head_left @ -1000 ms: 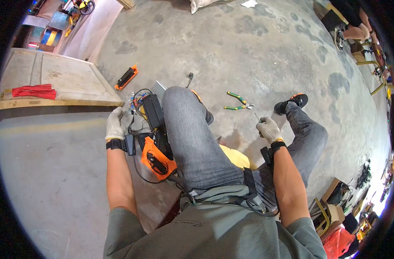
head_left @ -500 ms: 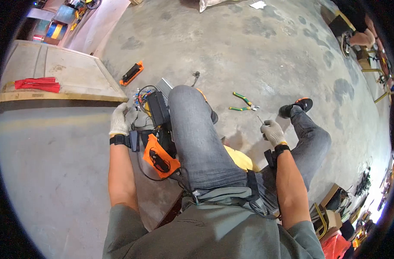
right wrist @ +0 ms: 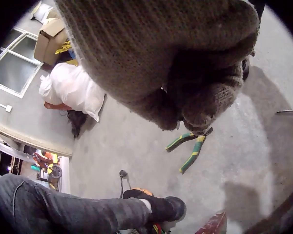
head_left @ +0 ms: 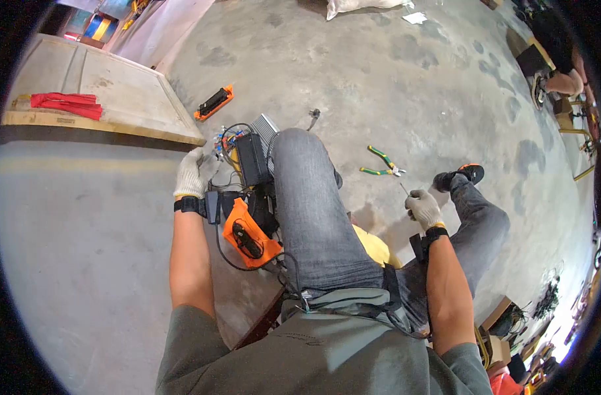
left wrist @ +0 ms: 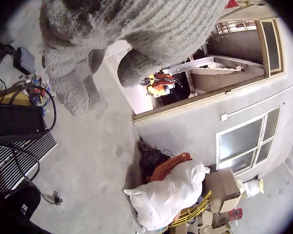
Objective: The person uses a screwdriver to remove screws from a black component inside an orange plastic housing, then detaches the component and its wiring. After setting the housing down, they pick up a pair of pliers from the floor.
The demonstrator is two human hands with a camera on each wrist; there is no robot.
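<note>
My gloved left hand hangs with loosely bent fingers beside a black box with wires and a finned metal body. In the left wrist view the thumb and fingers of the knitted glove stand apart, with nothing between them. Small coloured connectors cluster at the end of the box. My gloved right hand, over the floor between the legs, grips a tool with a thin metal shaft, which looks like a screwdriver; its handle is hidden in the fist. Green-and-yellow cutting pliers lie splayed on the floor nearby.
An orange part with a black insert sits near my left thigh, and a similar one lies farther off. A power plug rests on the concrete. Red strips lie on a wooden board at left. A white sack stands farther away.
The head view has swung left, so the scene shifts to the right in it. My left fingers have spread a little near the wires. The right hand keeps its grip on the thin tool.
</note>
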